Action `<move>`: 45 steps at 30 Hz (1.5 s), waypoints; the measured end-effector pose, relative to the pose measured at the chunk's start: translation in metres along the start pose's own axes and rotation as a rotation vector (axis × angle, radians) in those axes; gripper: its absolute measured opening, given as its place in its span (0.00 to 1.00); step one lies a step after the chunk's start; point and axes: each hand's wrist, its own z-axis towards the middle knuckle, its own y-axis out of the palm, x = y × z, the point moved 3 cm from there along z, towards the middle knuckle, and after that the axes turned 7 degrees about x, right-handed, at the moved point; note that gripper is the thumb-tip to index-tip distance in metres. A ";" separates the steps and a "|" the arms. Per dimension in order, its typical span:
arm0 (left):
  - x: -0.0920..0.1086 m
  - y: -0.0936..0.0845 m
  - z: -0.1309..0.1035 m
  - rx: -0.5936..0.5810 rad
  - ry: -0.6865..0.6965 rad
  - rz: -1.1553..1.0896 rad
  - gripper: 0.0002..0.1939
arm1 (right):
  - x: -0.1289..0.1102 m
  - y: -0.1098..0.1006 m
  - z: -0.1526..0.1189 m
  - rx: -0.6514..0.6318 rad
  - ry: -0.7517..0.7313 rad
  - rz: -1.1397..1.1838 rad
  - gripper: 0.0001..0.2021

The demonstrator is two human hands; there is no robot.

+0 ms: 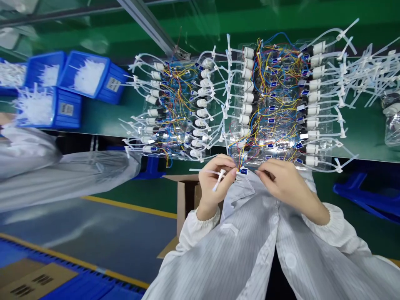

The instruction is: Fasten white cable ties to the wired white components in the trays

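Note:
At the table's front edge, my left hand [215,179] is closed in a pinch around a small wired part, mostly hidden by my fingers. A thin white tube with a white fitting [220,176] crosses that hand. Just beyond its thumb tip shows a small blue-and-white label [243,171], with red, yellow and blue wires [242,156] rising behind it. My right hand [286,183] is to the right of the label, thumb and forefinger pressed together; whatever they hold is too small to make out. Rows of white-capped cylindrical parts [248,109] with wires and tubes lie in clear plastic trays ahead.
A second wired tray [178,112] lies left. Blue bins [117,87] of white pieces stand farther left, near another person's white sleeve [28,146]. Loose white tubes [371,73] pile up at right. An open cardboard box [181,200] is below the table.

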 end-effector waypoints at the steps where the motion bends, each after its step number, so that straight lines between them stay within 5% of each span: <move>1: 0.003 0.000 0.000 0.003 0.042 0.029 0.10 | 0.001 0.004 0.002 0.001 0.000 0.008 0.13; 5: 0.013 -0.003 -0.005 0.006 0.144 0.117 0.05 | 0.002 0.017 0.011 0.024 0.000 0.068 0.12; 12: 0.015 -0.004 -0.014 -0.006 0.101 0.153 0.07 | 0.001 0.025 0.028 0.019 0.116 0.271 0.14; 23: 0.004 -0.012 -0.021 -0.021 -0.219 0.179 0.12 | 0.005 0.028 0.025 -0.124 0.217 0.356 0.14; 33: 0.000 -0.007 -0.015 -0.159 -0.143 0.129 0.14 | 0.010 0.020 0.012 -0.079 0.342 0.283 0.10; 45: -0.010 -0.007 -0.025 -0.139 -0.343 0.054 0.22 | 0.006 0.019 0.005 -0.091 0.528 0.535 0.10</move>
